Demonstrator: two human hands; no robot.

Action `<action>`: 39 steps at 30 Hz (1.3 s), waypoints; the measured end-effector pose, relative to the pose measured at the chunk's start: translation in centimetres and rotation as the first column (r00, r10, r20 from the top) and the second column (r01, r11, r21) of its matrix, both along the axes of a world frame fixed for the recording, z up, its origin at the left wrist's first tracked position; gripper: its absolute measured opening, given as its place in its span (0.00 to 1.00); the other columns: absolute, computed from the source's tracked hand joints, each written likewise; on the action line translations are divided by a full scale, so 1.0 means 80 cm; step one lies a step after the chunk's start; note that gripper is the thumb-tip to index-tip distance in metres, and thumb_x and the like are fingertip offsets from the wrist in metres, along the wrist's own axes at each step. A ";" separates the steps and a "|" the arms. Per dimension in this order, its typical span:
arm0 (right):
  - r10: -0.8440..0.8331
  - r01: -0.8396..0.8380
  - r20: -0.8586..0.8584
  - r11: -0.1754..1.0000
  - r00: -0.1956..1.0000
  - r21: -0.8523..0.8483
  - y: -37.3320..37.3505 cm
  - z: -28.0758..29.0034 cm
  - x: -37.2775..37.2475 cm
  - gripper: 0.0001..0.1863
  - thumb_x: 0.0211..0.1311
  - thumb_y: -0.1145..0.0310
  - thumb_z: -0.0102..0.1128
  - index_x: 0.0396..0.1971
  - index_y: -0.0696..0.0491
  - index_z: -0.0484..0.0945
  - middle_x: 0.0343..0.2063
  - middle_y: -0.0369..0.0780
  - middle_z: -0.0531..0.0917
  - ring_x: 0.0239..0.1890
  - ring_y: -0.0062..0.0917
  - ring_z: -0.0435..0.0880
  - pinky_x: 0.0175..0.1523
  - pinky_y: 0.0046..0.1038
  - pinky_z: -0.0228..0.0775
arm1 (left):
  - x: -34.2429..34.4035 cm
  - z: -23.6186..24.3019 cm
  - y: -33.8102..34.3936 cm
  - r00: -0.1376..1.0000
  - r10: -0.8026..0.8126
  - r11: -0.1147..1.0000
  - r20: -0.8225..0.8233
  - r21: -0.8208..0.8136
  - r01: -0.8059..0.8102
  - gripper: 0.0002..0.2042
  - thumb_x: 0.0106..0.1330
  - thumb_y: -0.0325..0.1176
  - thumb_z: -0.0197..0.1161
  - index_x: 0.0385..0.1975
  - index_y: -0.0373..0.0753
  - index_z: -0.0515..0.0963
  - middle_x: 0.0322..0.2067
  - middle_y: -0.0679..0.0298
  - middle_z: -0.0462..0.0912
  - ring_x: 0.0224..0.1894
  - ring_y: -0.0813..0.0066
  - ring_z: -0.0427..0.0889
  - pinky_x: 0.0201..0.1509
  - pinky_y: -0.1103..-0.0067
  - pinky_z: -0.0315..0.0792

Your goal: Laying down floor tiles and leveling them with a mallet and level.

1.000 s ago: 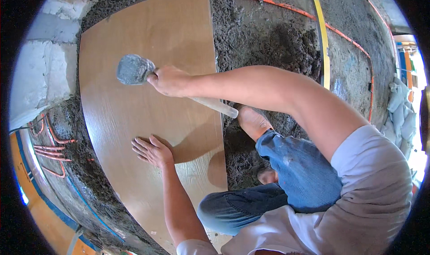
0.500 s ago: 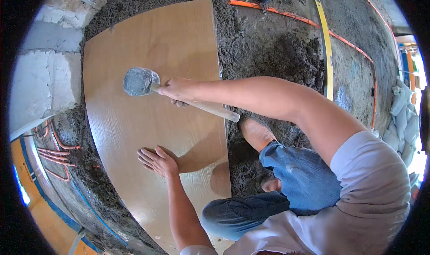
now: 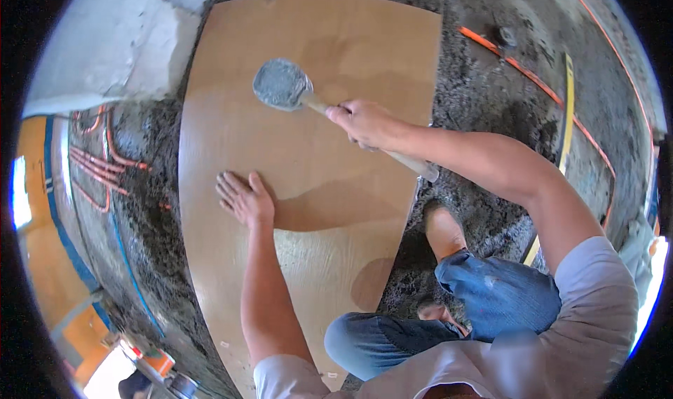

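A large tan slab (image 3: 238, 129), smooth and slightly glossy like a tile, lies on dark, crumbly mortar. My left hand (image 3: 247, 199) is spread flat on it, left of its middle. Fingers closed, my right hand (image 3: 363, 124) grips the pale wooden handle of a mallet (image 3: 282, 83). Its rounded grey head points left over the slab's upper part, and the handle's butt extends past the right edge. Whether the head touches the slab, I cannot tell. My bent legs are at the slab's right side, with a foot (image 3: 444, 232) on the mortar.
Rough dark mortar (image 3: 484, 97) surrounds the slab. An orange conduit (image 3: 522, 69) and a long yellow level (image 3: 568, 104) lie to the right. At left are a pale block wall (image 3: 126, 41), several orange pipes (image 3: 98, 167) and a blue line (image 3: 133, 273).
The view has shifted, so the slab appears farther right. My right hand now grips the handle farther from the mallet's head. My left hand stays flat on the slab.
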State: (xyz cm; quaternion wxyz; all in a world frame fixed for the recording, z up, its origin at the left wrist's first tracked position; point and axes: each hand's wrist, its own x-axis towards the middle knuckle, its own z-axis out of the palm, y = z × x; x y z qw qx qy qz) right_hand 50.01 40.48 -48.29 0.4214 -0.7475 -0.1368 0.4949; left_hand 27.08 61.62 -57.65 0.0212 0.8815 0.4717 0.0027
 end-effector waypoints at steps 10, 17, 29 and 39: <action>0.021 -0.026 0.040 0.990 0.999 0.137 0.025 -0.018 -0.012 0.27 0.68 0.46 0.44 0.46 0.56 0.75 0.24 0.40 0.78 0.25 0.25 0.79 0.28 0.29 0.73 | 0.003 -0.006 0.001 1.000 -0.025 1.000 0.008 0.019 0.024 0.37 0.70 0.60 0.37 0.69 0.36 0.50 0.71 0.54 0.47 0.74 0.57 0.42 0.73 0.58 0.37; 0.222 0.032 0.731 0.948 0.645 -0.316 -0.292 -0.028 0.009 0.24 0.66 0.50 0.48 0.50 0.54 0.76 0.51 0.46 0.78 0.52 0.38 0.78 0.58 0.34 0.68 | -0.037 -0.003 0.010 0.985 -0.169 0.985 0.032 0.019 0.169 0.37 0.69 0.60 0.38 0.69 0.35 0.50 0.71 0.54 0.46 0.74 0.57 0.41 0.73 0.57 0.37; -0.614 0.724 0.437 0.353 0.657 -0.592 -0.739 -0.104 -0.141 0.31 0.58 0.41 0.56 0.38 0.59 0.79 0.32 0.42 0.82 0.32 0.32 0.82 0.33 0.35 0.74 | -0.309 0.069 -0.351 0.507 -0.855 0.419 -0.113 -0.726 0.545 0.22 0.61 0.45 0.52 0.53 0.41 0.70 0.57 0.54 0.68 0.63 0.49 0.64 0.63 0.48 0.55; -0.818 0.842 0.248 0.441 0.520 -0.311 -0.759 -0.121 -0.143 0.19 0.53 0.54 0.67 0.28 0.57 0.78 0.21 0.35 0.75 0.23 0.25 0.75 0.27 0.30 0.69 | -0.341 0.048 -0.311 0.909 -0.333 0.904 0.251 -0.190 0.383 0.27 0.62 0.36 0.57 0.62 0.37 0.63 0.67 0.50 0.58 0.69 0.47 0.56 0.69 0.52 0.50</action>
